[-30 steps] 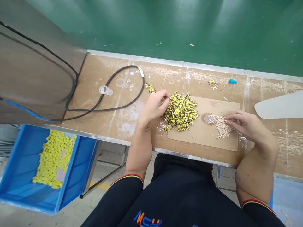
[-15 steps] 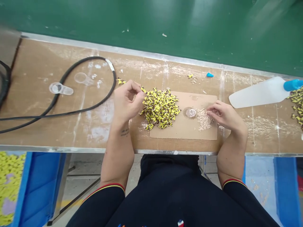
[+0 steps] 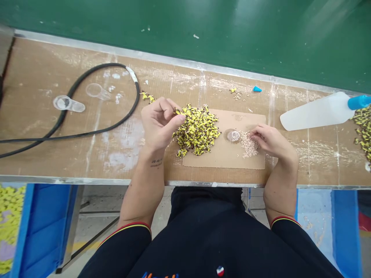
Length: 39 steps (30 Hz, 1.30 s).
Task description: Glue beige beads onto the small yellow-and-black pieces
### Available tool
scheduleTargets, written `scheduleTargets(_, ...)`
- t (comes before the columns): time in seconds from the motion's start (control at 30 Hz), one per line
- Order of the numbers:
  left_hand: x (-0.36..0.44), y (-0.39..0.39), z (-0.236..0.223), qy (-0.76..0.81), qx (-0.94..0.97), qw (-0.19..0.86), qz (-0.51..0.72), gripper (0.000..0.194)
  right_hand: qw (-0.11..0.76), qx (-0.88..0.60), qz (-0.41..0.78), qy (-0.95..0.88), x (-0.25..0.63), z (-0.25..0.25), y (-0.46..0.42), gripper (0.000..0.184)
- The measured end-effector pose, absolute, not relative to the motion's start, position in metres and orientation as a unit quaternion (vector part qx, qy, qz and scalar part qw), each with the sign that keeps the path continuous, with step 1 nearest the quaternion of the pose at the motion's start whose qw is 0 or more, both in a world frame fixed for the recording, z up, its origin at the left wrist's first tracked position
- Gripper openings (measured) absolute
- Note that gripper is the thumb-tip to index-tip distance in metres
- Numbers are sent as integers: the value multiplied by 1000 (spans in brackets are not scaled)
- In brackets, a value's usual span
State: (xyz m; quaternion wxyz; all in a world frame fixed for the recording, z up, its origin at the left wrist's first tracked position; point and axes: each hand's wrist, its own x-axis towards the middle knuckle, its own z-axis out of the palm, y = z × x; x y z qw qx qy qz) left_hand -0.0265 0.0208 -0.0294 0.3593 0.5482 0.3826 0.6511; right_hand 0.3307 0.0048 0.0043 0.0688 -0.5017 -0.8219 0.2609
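At the left edge of a heap of small yellow-and-black pieces (image 3: 198,131), my left hand (image 3: 160,123) is closed in a pinch. A small yellow-and-black piece shows between its thumb and forefinger. My right hand (image 3: 269,139) has its fingertips pressed together at the upper right of a pile of tiny cream-coloured bits (image 3: 249,146); what they grip, if anything, is too small to make out. Between the two heaps stands a small clear cup (image 3: 232,136). Both heaps and the cup are on a flat cardboard sheet (image 3: 220,160), the yellow heap overhanging its left side.
A white squeeze bottle (image 3: 317,111) with a blue top lies at the right, near more yellow-and-black pieces (image 3: 362,129). A blue cap (image 3: 257,89) lies farther back. On the left are a looped black cable (image 3: 100,135) and clear plastic scoops (image 3: 69,103). Blue bins (image 3: 43,227) stand below.
My left hand has shifted slightly right over the edge of the yellow heap. My right hand has moved a little left over the cream bits. The camera view has shifted slightly.
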Motion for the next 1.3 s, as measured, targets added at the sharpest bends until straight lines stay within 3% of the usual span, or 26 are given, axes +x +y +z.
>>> scheduleTargets(0.17,-14,16,-27,326,499,445,668,42,138,-517,278,-798,334,9,1,12)
scheduleTargets(0.33,2,5,-19,294,543,456,641,21,281,-494,294,-769,331,10,-6,10)
scheduleTargets(0.63,28,-17,-6,315,564,520,559,24,448,-421,358,-703,311,8,-14,12)
scheduleTargets(0.8,36,-20,-8,310,534,573,538,35,480,-410,395,-667,300,8,-17,5)
scheduleTargets(0.97,40,-24,-7,320,504,625,504,40,517,-382,394,-657,294,6,-15,11)
scheduleTargets(1.1,45,-26,-10,279,481,679,479,36,520,-372,393,-661,291,5,-14,9)
scheduleTargets(1.3,46,-25,-14,277,486,677,479,36,497,-373,380,-685,290,3,-15,14)
